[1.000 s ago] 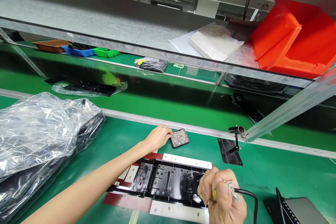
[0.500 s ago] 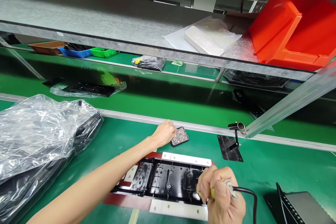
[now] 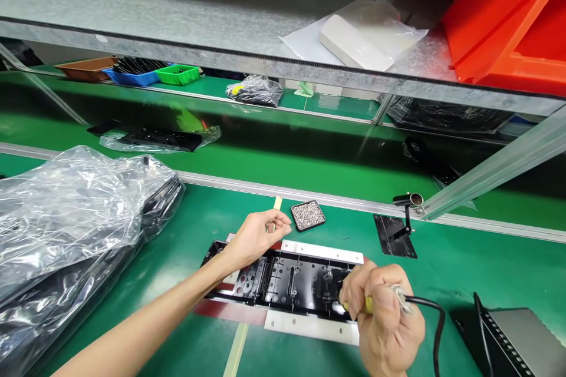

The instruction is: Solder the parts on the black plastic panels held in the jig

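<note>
My left hand hovers over the upper edge of a long black plastic housing. Thumb and forefinger are pinched together; whatever they hold is too small to make out. Just beyond the fingertips lies a small black tray filled with tiny silver metal parts. My right hand is wrapped round a corded tool with a yellow handle, above the housing's right end. The tool's tip is largely hidden by the fingers. White strips and dark red strips frame the housing.
Plastic-wrapped black parts lie at left. A metal tube holder stands by the upright post. At lower right rests a dark slotted box beside the black cord. A metal shelf carrying a red bin crosses overhead.
My left hand has drawn back from the small tray toward the housing, fingers still pinched. The right hand keeps its hold on the tool at the housing's right end. The camera view has shifted slightly.
</note>
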A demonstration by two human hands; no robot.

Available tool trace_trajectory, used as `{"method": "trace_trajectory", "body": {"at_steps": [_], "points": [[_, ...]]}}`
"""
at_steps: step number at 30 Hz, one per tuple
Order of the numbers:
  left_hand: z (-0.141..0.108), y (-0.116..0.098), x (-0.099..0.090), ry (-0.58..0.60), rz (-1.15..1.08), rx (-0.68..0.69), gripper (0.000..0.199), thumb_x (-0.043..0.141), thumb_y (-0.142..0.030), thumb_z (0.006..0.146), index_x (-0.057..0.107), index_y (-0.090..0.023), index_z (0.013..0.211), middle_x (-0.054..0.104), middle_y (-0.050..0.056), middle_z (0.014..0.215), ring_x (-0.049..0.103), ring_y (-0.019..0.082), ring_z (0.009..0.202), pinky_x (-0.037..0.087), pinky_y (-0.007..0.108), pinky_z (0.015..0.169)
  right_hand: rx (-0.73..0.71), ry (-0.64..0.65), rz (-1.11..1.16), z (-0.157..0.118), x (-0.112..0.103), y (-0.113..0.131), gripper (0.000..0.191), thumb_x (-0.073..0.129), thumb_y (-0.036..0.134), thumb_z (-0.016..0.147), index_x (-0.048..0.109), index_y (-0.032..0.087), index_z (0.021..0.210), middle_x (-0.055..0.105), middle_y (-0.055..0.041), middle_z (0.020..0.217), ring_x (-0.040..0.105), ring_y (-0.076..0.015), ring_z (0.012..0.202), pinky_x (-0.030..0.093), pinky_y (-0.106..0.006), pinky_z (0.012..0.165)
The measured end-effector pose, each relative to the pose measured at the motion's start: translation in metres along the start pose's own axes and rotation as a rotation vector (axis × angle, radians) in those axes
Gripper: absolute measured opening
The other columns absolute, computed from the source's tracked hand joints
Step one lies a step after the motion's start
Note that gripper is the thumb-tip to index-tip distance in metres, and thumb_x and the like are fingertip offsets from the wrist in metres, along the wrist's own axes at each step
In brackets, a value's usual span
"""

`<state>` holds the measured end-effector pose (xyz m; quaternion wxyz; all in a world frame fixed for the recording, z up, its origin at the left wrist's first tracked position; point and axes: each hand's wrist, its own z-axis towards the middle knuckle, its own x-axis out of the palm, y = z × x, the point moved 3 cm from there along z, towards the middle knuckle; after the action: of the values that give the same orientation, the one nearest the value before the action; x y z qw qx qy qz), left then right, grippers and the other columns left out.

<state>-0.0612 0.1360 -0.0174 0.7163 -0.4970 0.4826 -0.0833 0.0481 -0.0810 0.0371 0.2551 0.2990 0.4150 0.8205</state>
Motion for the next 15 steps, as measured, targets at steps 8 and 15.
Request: {"method": "trace_trajectory", "body": {"at_steps": [8,15], "points": [[-0.061,-0.003,0.006,0.077,-0.005,0.234,0.020,0.058,-0.032,0.102,0.068,-0.020,0.089,0.070,0.000,0.089,0.058,0.015,0.088,0.045,0.030,0.081,0.005,0.023,0.002,0.000,0.000,0.003,0.025,0.047,0.025,0.105,0.050,0.020,0.081,0.048,0.0037,0.058,0.049,-0.0105,0.052,0.041,-0.025,0.050],[-0.052,-0.010,0.021,0.172,0.087,0.445,0.017,0.054,-0.024,0.103,0.069,-0.020,0.098,0.069,0.003,0.096,0.054,0.016,0.095,0.045,0.031,0.085,0.006,0.021,-0.002,-0.001,-0.001,0.002,0.024,0.047,0.025,0.105,0.050,0.020,0.082,0.048,0.0035,0.058,0.049,-0.0107,0.052,0.041,-0.025,0.050]]}}
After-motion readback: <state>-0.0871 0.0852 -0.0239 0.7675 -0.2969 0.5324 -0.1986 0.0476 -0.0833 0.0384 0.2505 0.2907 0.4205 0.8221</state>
